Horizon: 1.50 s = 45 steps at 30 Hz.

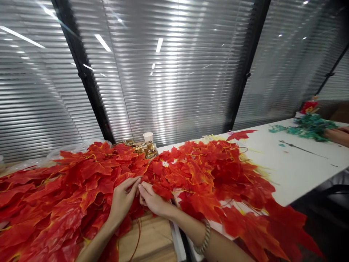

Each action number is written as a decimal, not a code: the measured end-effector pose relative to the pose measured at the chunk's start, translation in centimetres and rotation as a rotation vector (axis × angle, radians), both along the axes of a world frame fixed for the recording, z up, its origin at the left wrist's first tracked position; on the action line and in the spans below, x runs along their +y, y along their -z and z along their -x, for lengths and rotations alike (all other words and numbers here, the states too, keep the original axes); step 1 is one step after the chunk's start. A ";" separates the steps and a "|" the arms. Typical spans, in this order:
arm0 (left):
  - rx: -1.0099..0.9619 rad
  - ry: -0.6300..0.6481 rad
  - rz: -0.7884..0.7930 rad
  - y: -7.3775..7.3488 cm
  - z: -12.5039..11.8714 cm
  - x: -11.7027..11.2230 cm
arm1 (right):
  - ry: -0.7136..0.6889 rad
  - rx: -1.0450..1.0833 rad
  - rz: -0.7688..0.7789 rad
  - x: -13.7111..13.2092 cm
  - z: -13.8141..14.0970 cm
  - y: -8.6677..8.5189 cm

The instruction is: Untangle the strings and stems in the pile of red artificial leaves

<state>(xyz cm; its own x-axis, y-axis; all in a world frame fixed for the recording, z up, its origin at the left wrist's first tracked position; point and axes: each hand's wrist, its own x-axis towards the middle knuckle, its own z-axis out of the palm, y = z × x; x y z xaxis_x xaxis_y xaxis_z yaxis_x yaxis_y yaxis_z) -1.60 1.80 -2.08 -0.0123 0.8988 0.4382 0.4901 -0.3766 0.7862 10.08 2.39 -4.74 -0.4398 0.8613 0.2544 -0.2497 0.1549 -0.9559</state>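
Note:
My left hand and my right hand meet fingertip to fingertip in front of me, both closed in a pinch amid red artificial maple leaves. Between the fingers is part of a maple leaf, probably its stem; the exact spot is hidden by the fingertips. A thin reddish cord hangs below the hands over a wooden surface. More red leaves with orange-yellow veins are heaped around and beneath my left forearm. A beaded bracelet circles my right wrist.
Behind the leaves stand a white paper cup and gold-wrapped packets. On the white table lie a dark thin tool and green foliage, touched by another person's hand. Blinds cover the glass behind.

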 end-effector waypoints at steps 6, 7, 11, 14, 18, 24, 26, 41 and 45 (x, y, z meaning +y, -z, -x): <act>-0.057 -0.008 0.068 0.3 0.1 0.4 | 0.250 -0.037 -0.201 -0.8 -1.0 -1.3; -0.066 0.000 0.075 0.3 0.1 0.4 | 0.298 -0.060 -0.249 -0.7 -1.2 -1.5; -0.136 0.025 0.101 0.3 -0.2 0.3 | 0.396 -0.109 -0.352 -0.4 -1.9 -2.2; -0.210 0.045 0.142 0.1 -0.3 0.3 | 0.424 -0.146 -0.398 -0.4 -2.0 -2.7; -0.280 0.085 0.214 -0.6 -0.3 0.0 | 0.410 -0.236 -0.475 -0.8 -2.0 -2.6; -0.463 0.200 0.456 -1.5 -0.3 -0.4 | 0.401 -0.279 -0.504 -0.5 -1.7 -1.3; -0.517 0.219 0.471 -1.6 -0.3 -0.4 | 0.386 -0.273 -0.506 -0.3 -1.9 -1.3; -0.409 0.168 0.421 -0.8 0.9 0.8 | 0.287 -0.300 -0.515 1.0 -2.0 -0.8; -0.397 0.126 0.417 -1.3 0.7 0.6 | 0.302 -0.356 -0.514 1.0 -2.4 -1.2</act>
<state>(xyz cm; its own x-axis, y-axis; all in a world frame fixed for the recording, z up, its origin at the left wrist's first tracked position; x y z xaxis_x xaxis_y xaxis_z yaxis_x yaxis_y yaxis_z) -2.27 2.35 -0.75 0.0153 0.9994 0.0313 0.0996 -0.0326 0.9945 12.44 3.35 -3.52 -0.3318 0.7678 0.5481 0.1906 0.6235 -0.7582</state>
